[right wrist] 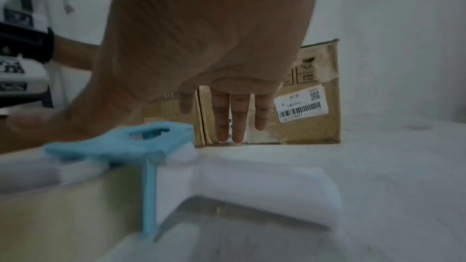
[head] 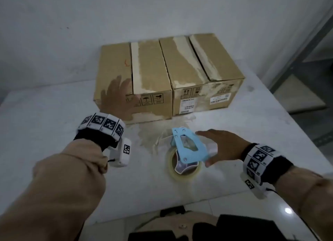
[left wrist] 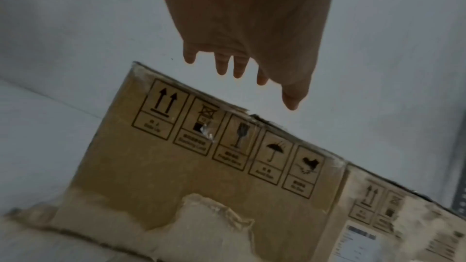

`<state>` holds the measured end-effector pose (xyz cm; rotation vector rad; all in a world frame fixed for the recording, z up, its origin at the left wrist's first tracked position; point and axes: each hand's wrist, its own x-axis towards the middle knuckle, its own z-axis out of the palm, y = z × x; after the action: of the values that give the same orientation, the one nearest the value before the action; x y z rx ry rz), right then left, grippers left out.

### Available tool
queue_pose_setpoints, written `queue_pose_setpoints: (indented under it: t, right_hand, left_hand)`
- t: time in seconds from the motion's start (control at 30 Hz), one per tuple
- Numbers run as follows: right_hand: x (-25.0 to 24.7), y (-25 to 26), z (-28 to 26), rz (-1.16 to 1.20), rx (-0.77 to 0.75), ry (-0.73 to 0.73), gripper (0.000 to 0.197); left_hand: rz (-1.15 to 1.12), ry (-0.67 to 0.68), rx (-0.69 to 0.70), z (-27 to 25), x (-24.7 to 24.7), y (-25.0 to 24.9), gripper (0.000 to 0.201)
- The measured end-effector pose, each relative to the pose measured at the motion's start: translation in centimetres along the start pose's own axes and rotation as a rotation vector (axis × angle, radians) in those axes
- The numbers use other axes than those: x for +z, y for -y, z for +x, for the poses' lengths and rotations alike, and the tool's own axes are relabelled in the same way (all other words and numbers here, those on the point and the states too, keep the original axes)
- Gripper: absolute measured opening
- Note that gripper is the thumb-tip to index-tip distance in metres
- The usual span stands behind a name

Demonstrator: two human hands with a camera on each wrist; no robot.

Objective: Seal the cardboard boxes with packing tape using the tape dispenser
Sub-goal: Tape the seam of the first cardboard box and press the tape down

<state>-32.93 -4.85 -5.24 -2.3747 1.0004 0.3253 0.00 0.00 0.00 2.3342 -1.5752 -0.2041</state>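
Two brown cardboard boxes stand side by side at the back of the white table (head: 45,118). The left box (head: 149,73) has a dark gap along its top seam, and its front shows handling symbols (left wrist: 227,146). The right box (head: 203,64) carries barcode labels (right wrist: 300,107). My left hand (head: 117,96) is spread over the left box's near top corner, fingers (left wrist: 223,65) straight and just above its edge. A blue tape dispenser (head: 187,147) with a clear tape roll (head: 183,168) lies on the table. My right hand (head: 219,147) hovers open beside its white handle (right wrist: 252,186), fingers straight.
A grey wall runs close behind the boxes. A metal shelf frame (head: 306,57) stands off the table's right side. Torn paper residue (head: 153,134) marks the table between the left box and the dispenser. The table's front edge is near my body.
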Motion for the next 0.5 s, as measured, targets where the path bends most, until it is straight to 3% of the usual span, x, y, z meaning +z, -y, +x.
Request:
queue_pose_setpoints:
  t: [0.13, 0.23, 0.5]
  right_hand:
    - [1.6, -0.6, 0.7, -0.094, -0.022, 0.107, 0.109]
    - [2.9, -1.1, 1.6, -0.081, -0.043, 0.109, 0.109]
    - [2.9, -1.5, 0.5, -0.16, -0.147, -0.043, 0.094]
  left_hand:
    - [0.047, 0.084, -0.117, 0.1, 0.4, 0.1, 0.063]
    - [0.128, 0.117, -0.102, 0.0, 0.8, 0.3, 0.06]
    - [0.094, 0.109, -0.059, 0.3, 0.5, 2.0, 0.054]
